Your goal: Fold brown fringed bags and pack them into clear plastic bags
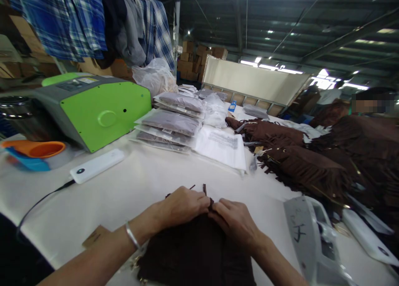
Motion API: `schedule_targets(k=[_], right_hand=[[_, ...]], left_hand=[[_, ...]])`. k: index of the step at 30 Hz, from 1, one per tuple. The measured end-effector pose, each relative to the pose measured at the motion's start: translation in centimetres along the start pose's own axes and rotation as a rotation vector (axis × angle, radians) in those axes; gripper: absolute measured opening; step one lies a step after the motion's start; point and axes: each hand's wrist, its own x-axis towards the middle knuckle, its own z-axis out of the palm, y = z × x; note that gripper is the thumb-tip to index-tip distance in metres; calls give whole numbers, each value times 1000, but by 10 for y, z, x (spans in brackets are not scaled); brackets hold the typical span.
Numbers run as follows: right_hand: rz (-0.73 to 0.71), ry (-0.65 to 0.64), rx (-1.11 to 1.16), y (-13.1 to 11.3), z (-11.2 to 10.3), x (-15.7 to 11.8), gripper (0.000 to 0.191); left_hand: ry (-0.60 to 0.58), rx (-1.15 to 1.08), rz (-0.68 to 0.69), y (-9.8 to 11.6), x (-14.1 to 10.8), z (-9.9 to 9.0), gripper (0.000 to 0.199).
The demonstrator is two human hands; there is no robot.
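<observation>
Item: one brown piece point(199, 252), soft goods, dark. I logged it on the worktop point(149, 173), at the near edge of my view, lying below and between both hands.

Fingers, left hand point(183, 205): bent and pinching the upper edge of the piece. Fingers, right hand point(237, 221): curled onto the same edge, thumb and forefinger close beside the left; pinching too. The exact contact was partly hidden from me.

Fittings: a thin dark strip point(204, 189) stood up past the fingertips; metal trim point(134, 261) showed by the lower left side. A card tag point(95, 236) lay further left.

Handling: I judged it light and limp, matt enough not to slip, and unlikely to break, though the strip seemed easy to twist and the trim liable to snag.

Hold: best taken, I reckoned, by the gathered upper edge, both hands near together, clear of the trim.
</observation>
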Motion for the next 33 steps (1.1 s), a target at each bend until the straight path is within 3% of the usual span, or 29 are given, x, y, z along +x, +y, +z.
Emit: schedule_targets(k=[5, 9, 13, 15, 18, 21, 25, 28, 33], right_hand=[[-161, 35, -27, -44, 13, -57, 28], [-246, 143, 7, -54, 4, -77, 24], [-99, 217, 183, -43, -21, -62, 13], [32, 243, 259, -36, -25, -45, 17], [142, 220, 268, -26, -15, -13, 26], [66, 84, 163, -23, -2, 20, 33], [-95, -180, 20, -22, 7, 56, 38], [-86, -299, 1, -18, 12, 70, 29], [0, -279, 104, -6, 13, 65, 27]], left_hand=[[66, 90, 86, 34, -55, 10, 14], [104, 72, 41, 46, -79, 5, 18], [236, 18, -58, 40, -80, -6, 22], [337, 8, -219, 25, -73, -7, 16], [411, 6, -522, -12, -64, 2, 25], [327, -15, -650, -52, -61, 16, 41], [52, 12, -453, -78, -55, 27, 61], [-36, 39, -363, -84, -48, 27, 41], [-17, 41, -359, -86, -51, 23, 17]])
